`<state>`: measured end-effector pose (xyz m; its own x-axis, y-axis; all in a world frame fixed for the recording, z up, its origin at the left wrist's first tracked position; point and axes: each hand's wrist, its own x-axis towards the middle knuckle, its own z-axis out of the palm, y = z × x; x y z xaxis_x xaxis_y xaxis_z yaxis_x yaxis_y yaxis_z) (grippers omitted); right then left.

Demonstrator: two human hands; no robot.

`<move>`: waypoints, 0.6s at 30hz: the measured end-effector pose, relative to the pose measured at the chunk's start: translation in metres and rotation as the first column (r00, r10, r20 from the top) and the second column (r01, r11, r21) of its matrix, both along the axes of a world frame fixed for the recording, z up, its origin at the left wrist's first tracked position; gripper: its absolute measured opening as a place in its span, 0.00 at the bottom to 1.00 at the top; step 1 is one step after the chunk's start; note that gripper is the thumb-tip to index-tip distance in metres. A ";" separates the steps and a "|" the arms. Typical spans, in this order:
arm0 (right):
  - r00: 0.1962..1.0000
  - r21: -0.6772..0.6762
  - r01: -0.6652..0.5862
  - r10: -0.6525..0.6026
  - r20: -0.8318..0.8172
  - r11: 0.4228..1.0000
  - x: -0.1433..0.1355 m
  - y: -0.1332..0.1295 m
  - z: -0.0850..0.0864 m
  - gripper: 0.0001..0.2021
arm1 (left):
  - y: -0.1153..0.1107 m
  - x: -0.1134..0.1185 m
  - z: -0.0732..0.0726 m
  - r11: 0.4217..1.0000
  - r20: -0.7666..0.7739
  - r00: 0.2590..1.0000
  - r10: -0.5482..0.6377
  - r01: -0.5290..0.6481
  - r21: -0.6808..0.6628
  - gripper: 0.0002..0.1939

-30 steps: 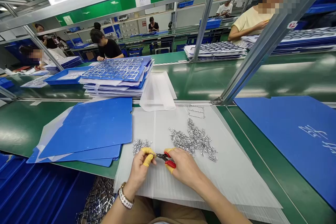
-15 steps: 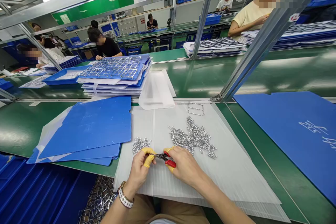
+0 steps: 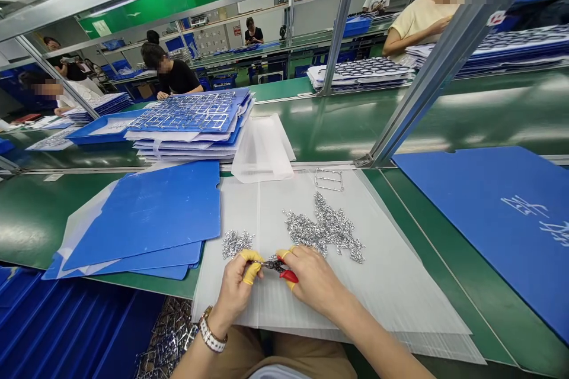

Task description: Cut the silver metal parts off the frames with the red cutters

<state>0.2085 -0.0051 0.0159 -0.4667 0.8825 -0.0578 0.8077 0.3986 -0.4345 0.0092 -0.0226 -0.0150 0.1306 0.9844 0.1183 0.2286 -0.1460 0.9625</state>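
Red-handled nippers (image 3: 288,275) are gripped in my right hand (image 3: 313,278), their jaws pointing left. My left hand (image 3: 237,284) pinches something tiny right at the jaw tips; yellow covers sit on its thumb and finger, and its wrist wears a watch. What exactly it pinches is too small to make out. Just behind the left hand lies a small pile of shiny silver pieces (image 3: 237,243). A larger heap of silver pieces (image 3: 326,226) spreads beyond my right hand. Farther back rests a silver sprue frame (image 3: 329,179). All lie on white foam sheets (image 3: 377,290).
Blue plastic sheets (image 3: 151,219) lie to the left, and another blue sheet (image 3: 498,213) to the right. A stack of sheets with silver frames (image 3: 186,112) stands behind. A metal post (image 3: 427,83) rises at right. Below left, a bin (image 3: 164,337) holds scrap frames. Several co-workers sit beyond.
The view has shifted slightly. Both hands keep nearly the same position, and the nipper handles look a little closer together.
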 end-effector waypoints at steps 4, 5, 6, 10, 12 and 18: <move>1.000 -0.004 -0.007 0.007 -0.003 1.000 0.001 0.000 -0.002 0.18 | 0.000 0.002 0.000 0.999 0.041 0.999 0.003 -0.002 -0.033 0.10; 1.000 -0.004 -0.008 0.007 -0.017 1.000 0.002 0.001 -0.003 0.19 | 0.001 0.002 0.001 0.999 0.070 0.998 0.006 -0.002 -0.053 0.10; 0.999 -0.006 -0.005 0.004 -0.036 1.000 0.003 0.001 -0.005 0.19 | 0.001 0.003 0.002 0.997 0.103 0.995 0.009 -0.001 -0.074 0.11; 0.993 -0.025 0.050 -0.052 -0.106 0.998 0.009 0.004 -0.009 0.17 | 0.004 0.009 0.006 0.988 0.204 0.978 0.028 0.004 -0.152 0.10; 0.992 -0.038 0.069 -0.073 -0.105 0.997 0.012 0.004 -0.009 0.16 | 0.006 0.012 0.007 0.982 0.226 0.973 0.052 -0.010 -0.187 0.10; 0.995 -0.054 0.079 -0.082 -0.059 0.995 0.016 0.002 -0.006 0.13 | 0.010 0.017 0.004 0.953 0.247 0.961 0.124 -0.046 -0.299 0.11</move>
